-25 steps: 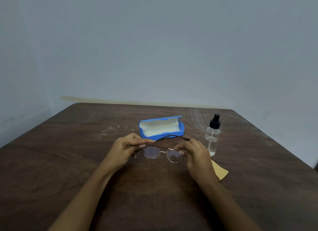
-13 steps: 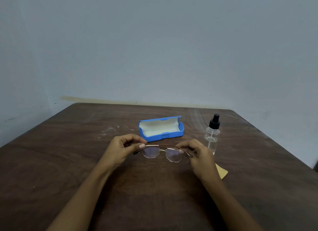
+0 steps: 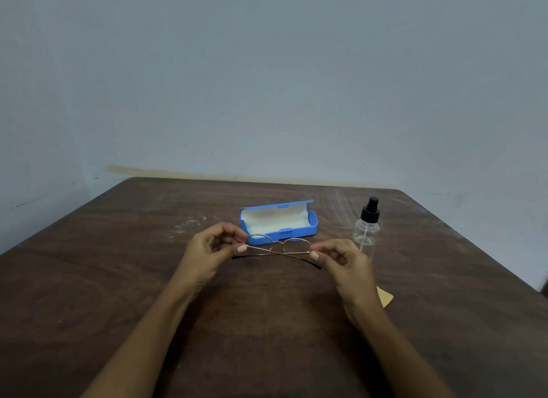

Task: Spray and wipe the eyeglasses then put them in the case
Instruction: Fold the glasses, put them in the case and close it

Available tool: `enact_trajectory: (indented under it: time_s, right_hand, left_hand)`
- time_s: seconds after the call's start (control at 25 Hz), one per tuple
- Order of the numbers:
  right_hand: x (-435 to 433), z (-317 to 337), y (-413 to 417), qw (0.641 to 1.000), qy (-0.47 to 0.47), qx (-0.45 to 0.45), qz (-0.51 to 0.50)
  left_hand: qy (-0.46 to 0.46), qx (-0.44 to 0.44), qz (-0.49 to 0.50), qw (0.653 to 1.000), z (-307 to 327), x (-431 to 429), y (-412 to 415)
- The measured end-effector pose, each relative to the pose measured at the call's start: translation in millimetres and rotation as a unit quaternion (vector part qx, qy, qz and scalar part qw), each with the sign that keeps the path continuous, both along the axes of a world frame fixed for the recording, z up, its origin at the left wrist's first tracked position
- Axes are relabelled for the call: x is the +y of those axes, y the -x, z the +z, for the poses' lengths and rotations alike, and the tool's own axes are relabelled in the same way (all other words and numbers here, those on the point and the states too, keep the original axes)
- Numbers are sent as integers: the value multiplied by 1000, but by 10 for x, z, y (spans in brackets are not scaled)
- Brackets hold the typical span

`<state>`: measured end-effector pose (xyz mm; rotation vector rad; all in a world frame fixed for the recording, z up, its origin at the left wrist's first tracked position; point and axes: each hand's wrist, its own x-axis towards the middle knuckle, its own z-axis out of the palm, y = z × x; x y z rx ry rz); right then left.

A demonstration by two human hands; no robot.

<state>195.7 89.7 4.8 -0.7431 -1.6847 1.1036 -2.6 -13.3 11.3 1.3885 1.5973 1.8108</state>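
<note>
Thin, light glasses (image 3: 278, 249), easy to bend. Pinched at both ends by left hand (image 3: 207, 254) and right hand (image 3: 341, 259), fingers (image 3: 241, 248) closed. Best held by the frame, not the lenses.

In front of me the dark brown wooden surface (image 3: 118, 279) shows pale scuffs toward its far side. On it lies an open blue eyeglass case (image 3: 278, 222) with a cream lining, a clear spray bottle (image 3: 367, 231) with a black cap standing well to its right, and a tan cloth (image 3: 385, 296) nearer me.
</note>
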Motion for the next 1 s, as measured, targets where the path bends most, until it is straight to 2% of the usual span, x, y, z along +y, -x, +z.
enact_trajectory:
  time_s: [0.28, 0.56, 1.0]
  right_hand:
    - [13, -39, 35, 994, 70, 83, 9]
    - [9, -67, 38, 990, 90, 102, 22]
    - [-29, -45, 47, 999, 36, 10, 9]
  left_hand:
    - [-20, 28, 16, 999, -41, 51, -57]
    - [6, -10, 20, 1000, -96, 86, 2]
    - [71, -20, 37, 997, -127, 63, 89]
